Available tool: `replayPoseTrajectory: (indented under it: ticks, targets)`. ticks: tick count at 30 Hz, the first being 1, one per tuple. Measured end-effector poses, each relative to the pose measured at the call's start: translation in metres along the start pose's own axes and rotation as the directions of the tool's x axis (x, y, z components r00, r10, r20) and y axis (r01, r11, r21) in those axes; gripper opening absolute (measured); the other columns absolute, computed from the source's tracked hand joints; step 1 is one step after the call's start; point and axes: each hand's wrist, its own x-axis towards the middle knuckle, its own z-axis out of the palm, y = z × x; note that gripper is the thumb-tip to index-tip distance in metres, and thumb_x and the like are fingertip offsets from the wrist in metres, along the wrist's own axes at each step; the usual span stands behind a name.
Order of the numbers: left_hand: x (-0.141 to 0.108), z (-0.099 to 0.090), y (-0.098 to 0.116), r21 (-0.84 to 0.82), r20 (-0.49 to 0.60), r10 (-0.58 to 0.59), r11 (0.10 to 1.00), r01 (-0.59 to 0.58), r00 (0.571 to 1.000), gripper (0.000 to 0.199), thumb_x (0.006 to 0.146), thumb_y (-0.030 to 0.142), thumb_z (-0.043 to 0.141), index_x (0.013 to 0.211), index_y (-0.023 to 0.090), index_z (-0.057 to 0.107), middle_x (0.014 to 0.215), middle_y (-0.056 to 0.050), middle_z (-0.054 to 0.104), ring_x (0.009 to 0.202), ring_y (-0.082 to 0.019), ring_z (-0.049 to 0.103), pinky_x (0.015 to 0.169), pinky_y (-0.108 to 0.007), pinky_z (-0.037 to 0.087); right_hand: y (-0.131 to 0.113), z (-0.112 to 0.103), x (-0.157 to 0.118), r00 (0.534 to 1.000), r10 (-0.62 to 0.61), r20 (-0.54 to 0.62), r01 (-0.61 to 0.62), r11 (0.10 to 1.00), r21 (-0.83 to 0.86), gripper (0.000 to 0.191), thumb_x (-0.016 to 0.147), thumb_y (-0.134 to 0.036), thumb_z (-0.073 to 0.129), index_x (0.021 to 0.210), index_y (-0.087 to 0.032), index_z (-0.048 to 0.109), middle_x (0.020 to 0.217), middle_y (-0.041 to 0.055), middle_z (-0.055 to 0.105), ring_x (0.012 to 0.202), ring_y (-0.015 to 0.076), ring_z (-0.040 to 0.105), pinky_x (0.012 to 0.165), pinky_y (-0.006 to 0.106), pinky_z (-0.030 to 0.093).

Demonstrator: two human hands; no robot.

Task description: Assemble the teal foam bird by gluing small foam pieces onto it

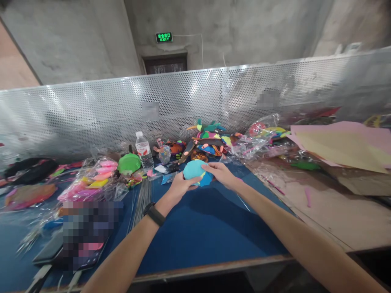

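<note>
Both hands hold a rounded piece of modelling clay above the blue tabletop. Its upper part is light blue, with darker blue and a little yellow at the lower right. My left hand grips it from the left and below, thumb lying across its front. At the upper right edge, the fingers of my right hand pinch it. The fingers behind the piece are hidden. Just beyond it lies a pile of colourful clay figures.
A water bottle stands beside a green dome. Bagged clay packs, thin wires and a blurred-out device lie to the left. On the right are paper sheets on a board. A perforated metal screen borders the back.
</note>
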Motion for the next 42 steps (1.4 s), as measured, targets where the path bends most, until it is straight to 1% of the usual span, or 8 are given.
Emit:
replayPoseTrajectory:
  ticks: [5, 10, 13, 17, 25, 34, 38, 42]
  targets:
    - [-0.0005, -0.0015, 0.0022, 0.002, -0.015, -0.005, 1.0, 0.005, 1.0, 0.051, 0.063, 0.031, 0.084, 0.108, 0.015, 0.065, 0.109, -0.01, 0.068, 0.089, -0.02, 0.067, 0.075, -0.03, 0.057, 0.0014, 0.0005, 0.0025, 0.999, 0.008, -0.045, -0.006, 0.999, 0.048, 0.042, 0.074, -0.058, 0.066, 0.082, -0.017, 0.07, 0.06, -0.0014, 0.061, 0.053, 0.0115, 0.054, 0.052, 0.023, 0.048]
    - [0.0005, -0.0035, 0.0005, 0.01, 0.049, -0.07, 0.998, 0.069, 0.996, 0.037, 0.069, 0.035, 0.08, 0.092, 0.009, 0.07, 0.089, -0.013, 0.071, 0.077, -0.017, 0.067, 0.073, -0.028, 0.056, 0.0044, -0.0027, 0.0058, 0.996, 0.025, -0.08, -0.013, 0.988, 0.152, 0.043, 0.072, -0.058, 0.068, 0.081, -0.015, 0.068, 0.059, -0.0016, 0.058, 0.052, 0.0102, 0.052, 0.05, 0.022, 0.048]
    - [0.0018, -0.0044, -0.0012, -0.01, 0.059, -0.073, 0.997, 0.074, 0.996, 0.034, 0.069, 0.034, 0.08, 0.088, 0.008, 0.07, 0.085, -0.013, 0.071, 0.076, -0.017, 0.067, 0.073, -0.028, 0.056, 0.0061, -0.0048, 0.007, 0.997, 0.038, -0.067, -0.027, 0.987, 0.157, 0.044, 0.074, -0.057, 0.067, 0.086, -0.015, 0.069, 0.063, 0.0001, 0.06, 0.052, 0.0098, 0.052, 0.05, 0.022, 0.047]
    - [0.0038, -0.0055, -0.0034, -0.064, 0.056, -0.068, 0.995, 0.072, 0.996, 0.032, 0.069, 0.034, 0.08, 0.087, 0.01, 0.07, 0.084, -0.011, 0.071, 0.074, -0.016, 0.066, 0.074, -0.031, 0.056, 0.0071, -0.006, 0.0078, 0.998, 0.021, -0.061, -0.012, 0.99, 0.138, 0.042, 0.075, -0.054, 0.068, 0.087, -0.015, 0.069, 0.064, 0.0009, 0.061, 0.052, 0.0095, 0.052, 0.048, 0.02, 0.045]
    - [0.0067, -0.0083, -0.0065, -0.133, 0.019, -0.042, 0.99, 0.044, 0.999, 0.03, 0.069, 0.035, 0.079, 0.087, 0.013, 0.071, 0.09, -0.007, 0.068, 0.075, -0.012, 0.061, 0.073, -0.028, 0.055, 0.0074, -0.0069, 0.0082, 0.996, 0.066, -0.067, -0.055, 0.987, 0.152, 0.037, 0.077, -0.053, 0.067, 0.089, -0.017, 0.07, 0.07, 0.002, 0.065, 0.06, 0.0139, 0.06, 0.056, 0.026, 0.054]
    - [0.0063, -0.0078, -0.0036, -0.198, 0.075, -0.134, 0.969, 0.147, 0.988, 0.03, 0.069, 0.031, 0.08, 0.093, 0.015, 0.069, 0.095, -0.008, 0.068, 0.074, -0.012, 0.06, 0.069, -0.026, 0.054, 0.0099, -0.0062, 0.0079, 0.997, 0.047, -0.06, -0.041, 0.994, 0.106, 0.038, 0.078, -0.053, 0.065, 0.09, -0.017, 0.07, 0.066, 0.0015, 0.064, 0.056, 0.0116, 0.057, 0.051, 0.022, 0.05]
    - [0.0047, -0.0062, -0.0007, -0.239, 0.066, -0.163, 0.955, 0.174, 0.984, 0.029, 0.07, 0.029, 0.079, 0.093, 0.014, 0.069, 0.095, -0.008, 0.068, 0.072, -0.012, 0.06, 0.068, -0.026, 0.054, 0.0088, -0.0054, 0.0071, 0.997, 0.041, -0.066, -0.036, 0.997, 0.073, 0.038, 0.079, -0.054, 0.065, 0.089, -0.017, 0.07, 0.068, 0.0021, 0.064, 0.056, 0.0117, 0.057, 0.051, 0.023, 0.051]
    - [0.0033, -0.0059, 0.0004, -0.238, 0.096, -0.179, 0.951, 0.198, 0.979, 0.031, 0.071, 0.03, 0.079, 0.096, 0.015, 0.069, 0.098, -0.01, 0.069, 0.076, -0.014, 0.063, 0.073, -0.03, 0.055, 0.0083, -0.0044, 0.007, 0.997, 0.05, -0.063, -0.045, 0.995, 0.085, 0.036, 0.079, -0.053, 0.065, 0.088, -0.018, 0.069, 0.071, 0.0027, 0.066, 0.059, 0.0133, 0.059, 0.054, 0.025, 0.053]
